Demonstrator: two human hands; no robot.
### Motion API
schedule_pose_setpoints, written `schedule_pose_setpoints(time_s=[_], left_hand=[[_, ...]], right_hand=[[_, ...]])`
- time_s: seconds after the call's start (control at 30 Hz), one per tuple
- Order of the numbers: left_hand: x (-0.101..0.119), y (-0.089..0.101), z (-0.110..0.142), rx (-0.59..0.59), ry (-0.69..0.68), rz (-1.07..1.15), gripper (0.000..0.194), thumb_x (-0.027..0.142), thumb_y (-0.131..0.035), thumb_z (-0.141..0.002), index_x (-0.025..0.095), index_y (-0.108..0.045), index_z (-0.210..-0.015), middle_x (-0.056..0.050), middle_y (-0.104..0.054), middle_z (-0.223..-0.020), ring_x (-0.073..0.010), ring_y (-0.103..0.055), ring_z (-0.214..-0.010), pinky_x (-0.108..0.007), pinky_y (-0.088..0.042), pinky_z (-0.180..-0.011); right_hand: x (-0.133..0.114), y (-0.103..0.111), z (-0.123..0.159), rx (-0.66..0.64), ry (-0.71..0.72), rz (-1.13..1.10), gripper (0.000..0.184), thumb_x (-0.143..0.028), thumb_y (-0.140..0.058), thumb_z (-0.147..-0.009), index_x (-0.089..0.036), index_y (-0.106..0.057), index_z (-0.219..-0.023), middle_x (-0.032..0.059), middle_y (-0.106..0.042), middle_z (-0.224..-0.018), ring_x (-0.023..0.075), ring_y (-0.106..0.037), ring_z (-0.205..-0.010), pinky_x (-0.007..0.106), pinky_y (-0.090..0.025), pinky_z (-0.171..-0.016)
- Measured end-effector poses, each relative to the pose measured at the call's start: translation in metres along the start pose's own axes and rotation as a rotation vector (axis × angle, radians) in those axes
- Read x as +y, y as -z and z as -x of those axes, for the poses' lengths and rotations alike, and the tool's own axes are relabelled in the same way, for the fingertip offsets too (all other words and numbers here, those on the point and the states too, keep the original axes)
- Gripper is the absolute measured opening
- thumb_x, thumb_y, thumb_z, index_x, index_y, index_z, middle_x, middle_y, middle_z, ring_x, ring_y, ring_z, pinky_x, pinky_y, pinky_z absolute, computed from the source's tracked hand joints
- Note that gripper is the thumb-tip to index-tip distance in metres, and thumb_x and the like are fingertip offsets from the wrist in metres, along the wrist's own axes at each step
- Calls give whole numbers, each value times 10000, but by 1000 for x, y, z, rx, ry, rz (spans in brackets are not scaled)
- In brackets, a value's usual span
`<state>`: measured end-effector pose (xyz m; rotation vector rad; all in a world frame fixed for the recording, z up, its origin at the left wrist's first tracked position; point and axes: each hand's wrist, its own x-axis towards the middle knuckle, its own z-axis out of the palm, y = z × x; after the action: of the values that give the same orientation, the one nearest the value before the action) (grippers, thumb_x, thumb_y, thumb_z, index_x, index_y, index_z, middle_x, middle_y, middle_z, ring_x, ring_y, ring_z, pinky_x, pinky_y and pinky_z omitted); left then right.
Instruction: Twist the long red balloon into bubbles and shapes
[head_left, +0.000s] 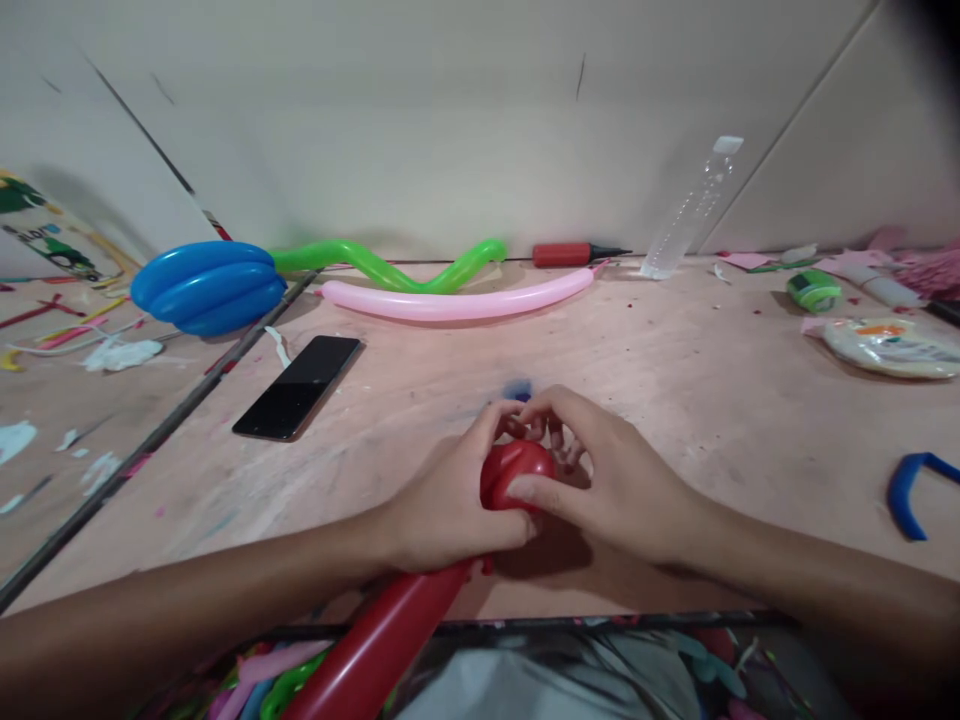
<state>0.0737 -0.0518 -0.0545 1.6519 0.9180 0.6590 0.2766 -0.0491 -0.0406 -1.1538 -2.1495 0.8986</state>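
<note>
A long red balloon runs from the bottom edge up into my two hands, where a short rounded bubble of it bulges between the fingers. My left hand is wrapped round the bubble from the left, its thumb across the near side. From the right, my right hand grips the same bubble, thumb on its front and fingers curled behind. The fingertips of both hands meet above it. A small red knot or stub hangs just below my left hand.
Behind my hands lie a pink balloon, a green bent balloon joined to blue bubbles, and a red hand pump. A phone lies left. A clear bottle, a packet and a blue balloon piece are right.
</note>
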Motion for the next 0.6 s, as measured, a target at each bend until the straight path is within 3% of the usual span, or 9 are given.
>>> schedule_pose_setpoints(time_s=[0.13,0.23,0.33,0.43,0.5,0.6], left_hand=[[6,-1,4,22,15,-126,831,127,-709,-659,253,-378,-1411,-86,-580,-1362,-303,-592,-1218,-482,-495,-1048],[9,2,6,19,44,-152,921,156,-719,-657,249,-325,-1484,-109,-537,-1424,-333,-546,-1287,-518,-444,-1107],[7,6,8,-26,10,-27,813,204,-677,-695,250,-378,-1449,-90,-540,-1431,-325,-525,-1306,-505,-417,-1130],[5,6,7,14,1,65,680,137,-569,-696,264,-444,-1352,-43,-595,-1341,-268,-570,-1221,-451,-437,-1094],[5,5,5,26,61,34,614,102,-558,-700,261,-474,-1287,-28,-620,-1268,-238,-603,-1132,-414,-467,-1033],[10,6,2,3,143,-58,481,130,-627,-753,237,-531,-1212,-29,-648,-1181,-224,-623,-1038,-369,-496,-939]], right_hand=[[-1,3,-1,-164,112,184,285,-468,-611,-989,-217,-645,-1120,62,-728,-1058,242,-647,-873,385,-459,-778],[1,2,-2,-222,133,226,386,-532,-485,-1040,-182,-633,-1108,108,-734,-1046,258,-644,-826,407,-459,-761],[6,0,-3,-218,150,88,422,-532,-453,-1052,-176,-632,-1192,136,-726,-1165,290,-666,-975,450,-482,-879],[8,2,-4,-177,121,-224,372,-410,-412,-1065,-224,-646,-1287,92,-704,-1291,275,-642,-1158,454,-457,-1041],[6,5,-6,-167,62,-343,366,-294,-430,-1013,-265,-688,-1270,57,-701,-1313,262,-633,-1188,436,-465,-1059],[2,12,-8,-158,-19,-328,405,-198,-461,-907,-278,-746,-1184,43,-734,-1224,259,-658,-1108,419,-511,-1001]])
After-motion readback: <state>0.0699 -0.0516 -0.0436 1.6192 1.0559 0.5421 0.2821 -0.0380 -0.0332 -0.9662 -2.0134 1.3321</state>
